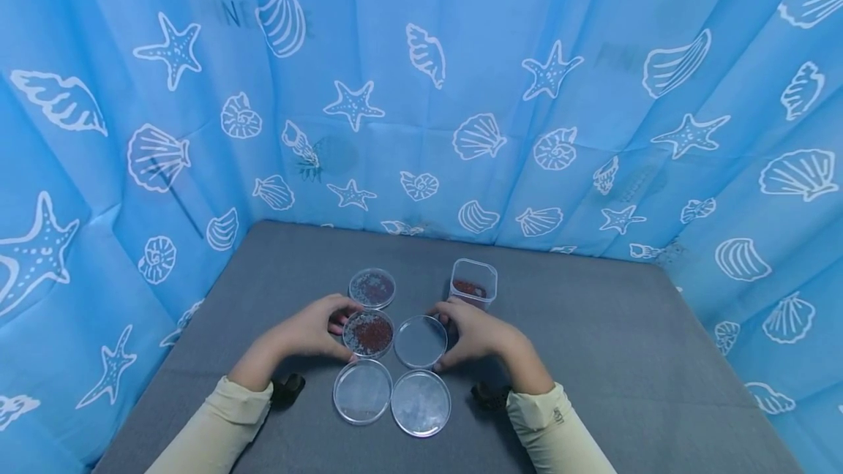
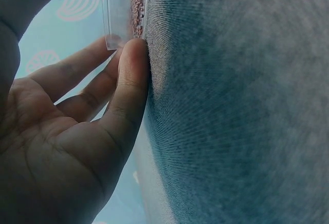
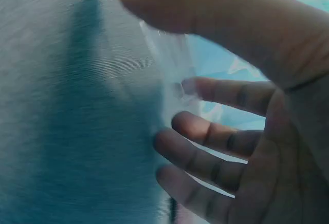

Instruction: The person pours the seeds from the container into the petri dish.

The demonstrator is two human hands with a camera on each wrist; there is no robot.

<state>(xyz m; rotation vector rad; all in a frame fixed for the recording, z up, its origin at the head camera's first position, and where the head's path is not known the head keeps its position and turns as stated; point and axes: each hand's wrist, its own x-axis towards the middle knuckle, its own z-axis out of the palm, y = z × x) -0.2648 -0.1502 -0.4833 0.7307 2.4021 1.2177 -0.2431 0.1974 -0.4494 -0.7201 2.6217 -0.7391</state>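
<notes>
My left hand (image 1: 306,331) grips the side of a clear petri dish (image 2: 117,13) that holds small dark red grains (image 1: 374,335). Its thumb presses the near edge, and the other fingers curve around the far side. Beside that dish, my right hand (image 1: 477,331) holds a clear round petri dish lid (image 1: 420,342) by its rim, thumb near and fingers far. In the right wrist view the lid (image 3: 172,54) appears edge-on between thumb and index finger, blurred. The left wrist view shows the grains (image 2: 136,8) lying in a layer at the dish's bottom.
Behind the left hand sits another round dish (image 1: 372,269) with dark contents. A clear square tub (image 1: 490,276) with red grains stands behind the right hand. Two clear round pieces (image 1: 362,392) (image 1: 421,404) lie nearer on the grey tabletop (image 1: 626,357). A blue shell-patterned curtain (image 1: 395,145) surrounds the table.
</notes>
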